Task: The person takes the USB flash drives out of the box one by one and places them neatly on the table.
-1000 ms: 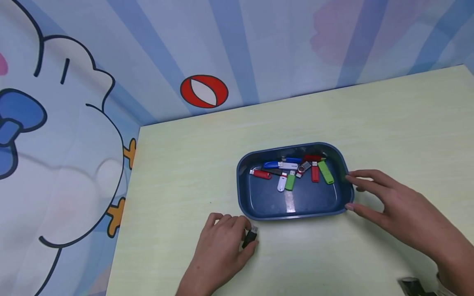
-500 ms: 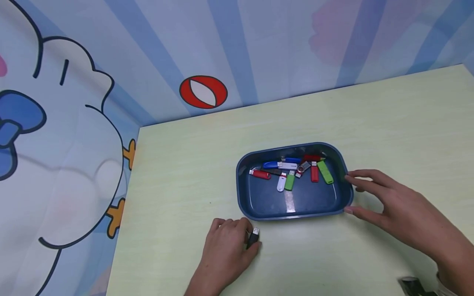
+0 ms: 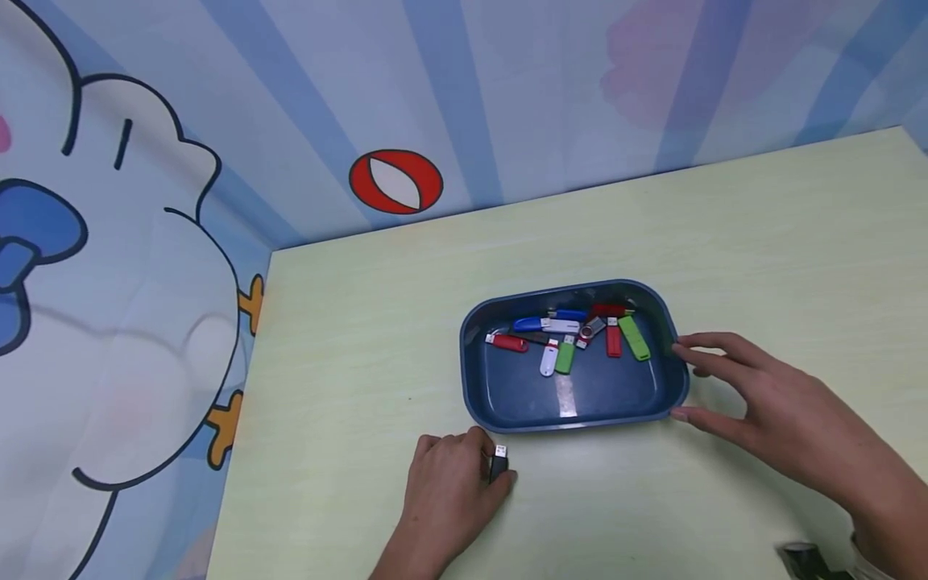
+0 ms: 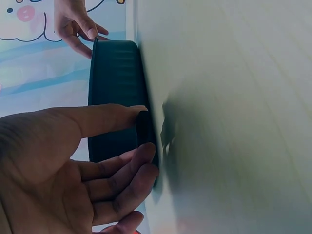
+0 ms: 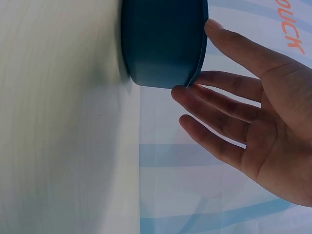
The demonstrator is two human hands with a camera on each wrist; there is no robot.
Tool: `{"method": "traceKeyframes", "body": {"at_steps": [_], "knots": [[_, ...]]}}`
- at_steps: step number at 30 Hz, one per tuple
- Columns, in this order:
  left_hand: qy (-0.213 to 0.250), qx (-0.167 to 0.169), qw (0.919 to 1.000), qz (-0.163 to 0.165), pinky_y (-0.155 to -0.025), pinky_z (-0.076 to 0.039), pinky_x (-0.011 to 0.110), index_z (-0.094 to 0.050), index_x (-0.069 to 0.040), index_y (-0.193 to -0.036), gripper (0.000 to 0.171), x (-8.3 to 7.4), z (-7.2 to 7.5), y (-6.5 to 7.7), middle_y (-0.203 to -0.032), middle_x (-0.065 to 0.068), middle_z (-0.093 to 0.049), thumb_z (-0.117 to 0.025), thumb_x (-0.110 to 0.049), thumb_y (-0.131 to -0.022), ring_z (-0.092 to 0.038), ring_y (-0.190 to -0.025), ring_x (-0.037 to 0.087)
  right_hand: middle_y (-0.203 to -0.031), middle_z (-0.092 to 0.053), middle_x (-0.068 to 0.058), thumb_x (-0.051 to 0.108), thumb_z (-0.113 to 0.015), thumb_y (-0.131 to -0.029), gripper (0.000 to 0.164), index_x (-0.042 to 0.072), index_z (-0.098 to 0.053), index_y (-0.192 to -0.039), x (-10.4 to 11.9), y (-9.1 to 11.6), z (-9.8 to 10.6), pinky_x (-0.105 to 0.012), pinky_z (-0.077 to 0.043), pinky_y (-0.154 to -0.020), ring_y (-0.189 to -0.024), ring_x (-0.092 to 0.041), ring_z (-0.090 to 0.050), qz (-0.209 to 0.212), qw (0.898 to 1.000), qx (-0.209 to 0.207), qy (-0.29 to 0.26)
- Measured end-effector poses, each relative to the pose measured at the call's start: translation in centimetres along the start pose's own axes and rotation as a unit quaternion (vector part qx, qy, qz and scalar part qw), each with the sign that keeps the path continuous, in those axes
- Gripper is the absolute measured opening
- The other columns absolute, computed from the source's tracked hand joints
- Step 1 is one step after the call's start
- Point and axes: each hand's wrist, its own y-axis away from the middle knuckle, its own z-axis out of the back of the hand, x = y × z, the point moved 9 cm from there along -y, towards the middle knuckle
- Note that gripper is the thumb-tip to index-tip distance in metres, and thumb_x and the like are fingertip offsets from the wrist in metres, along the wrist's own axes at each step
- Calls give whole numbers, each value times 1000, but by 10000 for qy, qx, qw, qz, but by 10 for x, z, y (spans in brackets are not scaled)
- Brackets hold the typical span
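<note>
My left hand (image 3: 451, 490) pinches a black USB stick (image 3: 499, 465) between thumb and fingers, just in front of the near-left part of the tray. The stick's metal plug points away from me. In the left wrist view this dark stick (image 4: 142, 127) sits between thumb and fingertips, close over the tabletop. A dark blue tray (image 3: 518, 407) holds several USB sticks in red, white, green, blue and black, mostly in its far half. At the tray's right end, my right hand (image 3: 772, 403) touches the rim with its fingertips, thumb and fingers spread and only slightly bent.
The pale wooden table (image 3: 348, 338) runs back to a blue striped cartoon backdrop (image 3: 551, 97). A large white cartoon figure (image 3: 123, 322) covers the left side. At the lower right, a black object (image 3: 805, 557) is next to the right wrist.
My left hand has shifted slightly right and toward me, turning the black USB stick more upright in the head view. My right hand stays at the tray's rim.
</note>
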Motion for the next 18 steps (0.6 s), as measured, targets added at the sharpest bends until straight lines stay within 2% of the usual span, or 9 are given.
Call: {"method": "traceKeyframes", "body": {"at_steps": [8,18], "knots": [[138,217,9993,272,-80,-42,39,-67,-12,-85,30,2,-6,-2,-55,-12,-49,-91,-29,-82,-47,-56,6,-153,-50,-22,44,-88,-86,71,6,-66,-142,0,0,1,-60,-61,-82,-114,-43,-69,9,10000,-13,-4],[-9,359,9984,436,-77,-41,39,-66,-9,-84,34,3,-9,-4,-57,-7,-54,-93,-30,-81,-49,-56,10,-153,-50,-22,44,-88,-86,72,6,-65,-143,0,1,0,-59,-62,-82,-115,-43,-69,-1,10000,0,-4]]}}
